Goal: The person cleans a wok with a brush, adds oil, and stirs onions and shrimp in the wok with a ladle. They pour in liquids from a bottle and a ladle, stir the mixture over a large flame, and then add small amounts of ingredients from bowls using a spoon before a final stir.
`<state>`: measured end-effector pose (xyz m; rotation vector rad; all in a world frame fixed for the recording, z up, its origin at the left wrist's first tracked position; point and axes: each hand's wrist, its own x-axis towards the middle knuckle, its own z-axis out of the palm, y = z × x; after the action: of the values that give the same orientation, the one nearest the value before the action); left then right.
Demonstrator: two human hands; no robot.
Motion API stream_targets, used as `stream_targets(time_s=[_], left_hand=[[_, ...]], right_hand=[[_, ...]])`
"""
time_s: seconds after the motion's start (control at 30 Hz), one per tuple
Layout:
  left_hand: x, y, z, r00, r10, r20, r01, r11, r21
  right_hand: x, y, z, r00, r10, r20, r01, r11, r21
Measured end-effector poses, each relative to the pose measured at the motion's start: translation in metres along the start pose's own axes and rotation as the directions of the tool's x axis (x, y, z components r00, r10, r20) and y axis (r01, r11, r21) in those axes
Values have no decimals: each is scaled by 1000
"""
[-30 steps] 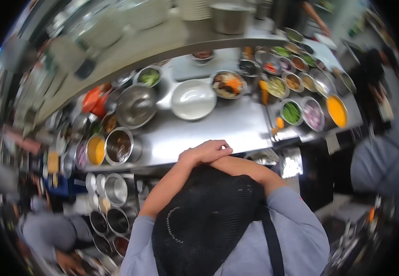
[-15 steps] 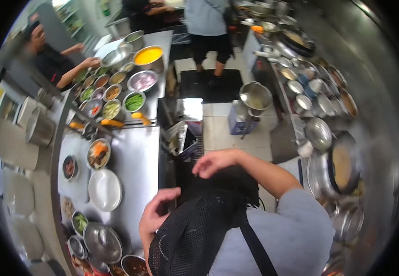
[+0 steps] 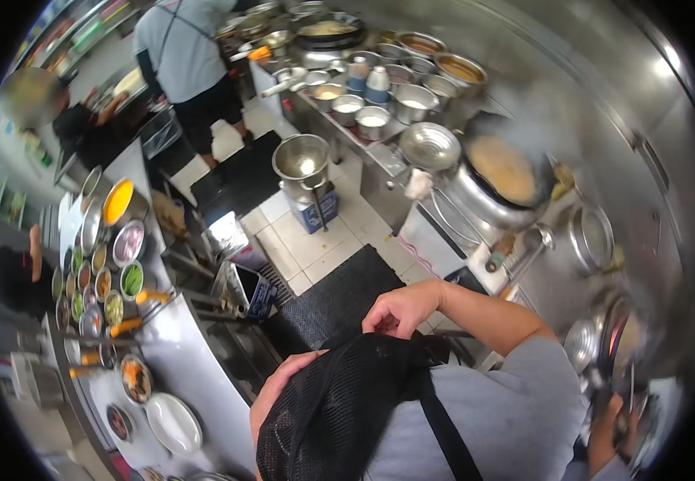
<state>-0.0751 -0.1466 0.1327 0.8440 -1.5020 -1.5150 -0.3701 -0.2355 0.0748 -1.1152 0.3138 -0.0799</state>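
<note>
In front of me, my right hand (image 3: 403, 310) is bent at the wrist with its fingers curled down. Its fingertips disappear behind the black mesh cap (image 3: 323, 409), so whatever they hold, if anything, is hidden. My left hand (image 3: 279, 387) lies at the left edge of the cap. Its visible fingers are stretched out, with the tips partly covered and nothing seen in them. Nearest to the left hand is the steel counter (image 3: 203, 353), bearing a white oval dish (image 3: 174, 423). Right of the right arm, a wok (image 3: 507, 172) of pale liquid steams on the stove.
A steel pot (image 3: 301, 158) stands on a blue-and-white box in the aisle. Black mats (image 3: 335, 293) cover part of the tiled floor. Several bowls of cut vegetables (image 3: 132, 279) line the left counter. Another person's hand (image 3: 608, 421) is at the lower right, by a second wok.
My view has swung right, showing more of the stove and the steaming wok. The right hand has come closer to the cap, fingers more curled. The left hand's fingers have drawn together.
</note>
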Motion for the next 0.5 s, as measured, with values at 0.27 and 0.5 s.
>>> stream_targets(time_s=[0.27, 0.5], left_hand=[[73, -31, 40, 887, 443, -135, -419, 891, 175], [121, -45, 25, 680, 732, -31, -728, 680, 87]], right_hand=[[-72, -21, 8, 967, -133, -219, 119, 990, -80], [-94, -77, -29, 940, -296, -169, 269, 949, -168]])
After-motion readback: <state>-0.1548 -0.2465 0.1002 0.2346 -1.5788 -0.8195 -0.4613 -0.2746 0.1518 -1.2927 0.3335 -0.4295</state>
